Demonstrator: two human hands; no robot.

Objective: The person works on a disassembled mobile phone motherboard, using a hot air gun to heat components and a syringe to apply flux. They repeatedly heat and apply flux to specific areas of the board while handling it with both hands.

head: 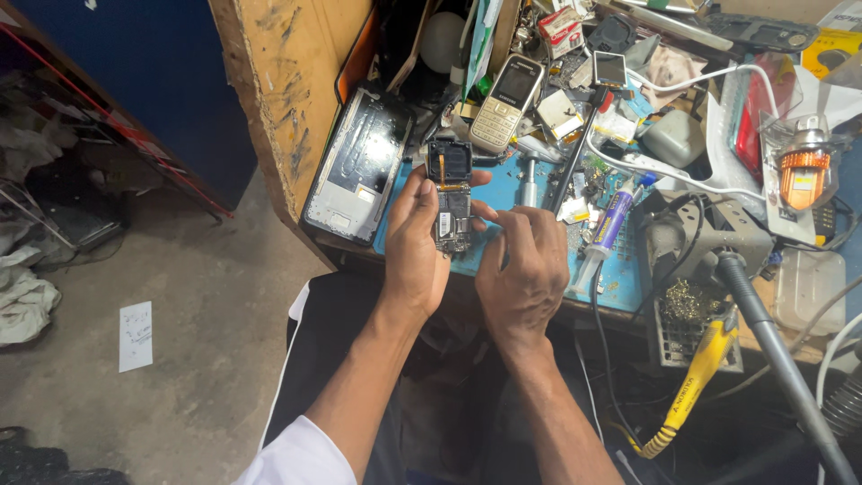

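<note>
Phone circuit board (452, 199) pinched upright in L hand (415, 242), long axis running away from body. R hand (523, 265) just beside its right edge, fingers curled, grasp unclear.

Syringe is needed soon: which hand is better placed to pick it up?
Right, probably. The right hand sits nearest the purple-labelled clear plastic syringe on the blue work mat and only touches the bare phone circuit board, which the left hand grips.

Single head-worn view, looking steeply down from close above onto cluttered bench edge (269, 108), lap and floor (180, 296) at left.
</note>
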